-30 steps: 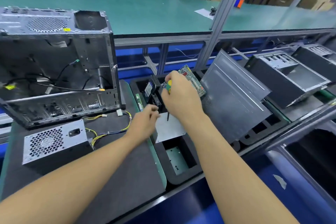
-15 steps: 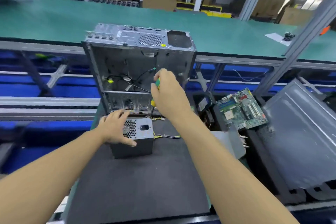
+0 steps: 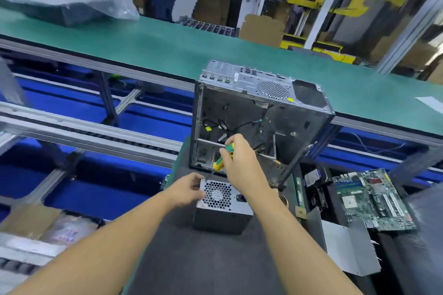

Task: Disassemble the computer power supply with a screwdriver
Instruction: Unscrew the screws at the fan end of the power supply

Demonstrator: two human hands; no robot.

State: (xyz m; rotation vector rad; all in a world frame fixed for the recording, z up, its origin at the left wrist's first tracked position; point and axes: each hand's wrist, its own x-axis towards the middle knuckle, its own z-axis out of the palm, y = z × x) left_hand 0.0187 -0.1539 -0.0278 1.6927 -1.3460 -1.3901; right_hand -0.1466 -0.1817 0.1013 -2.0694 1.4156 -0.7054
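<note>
moved: left hand (image 3: 189, 189) from the top of the psu (image 3: 224, 201) to its far left edge, fingers curled on it; screwdriver (image 3: 224, 157) lower, tip now at the far left corner. psu: grey steel box, honeycomb fan grille and black socket facing up; longer side of that face runs left to right; stands on the dark bench (image 3: 191, 258), just before the open case (image 3: 259, 112). right hand (image 3: 242, 165) clenched round the green-yellow handle, shaft slanting down-left.

One head-worn camera looks forward and down, close over the table (image 3: 191, 261). Both forearms enter from 6 o'clock. The power supply (image 3: 224, 221) sits just below centre, with the open computer case (image 3: 242, 112) behind it toward 12 o'clock.
</note>
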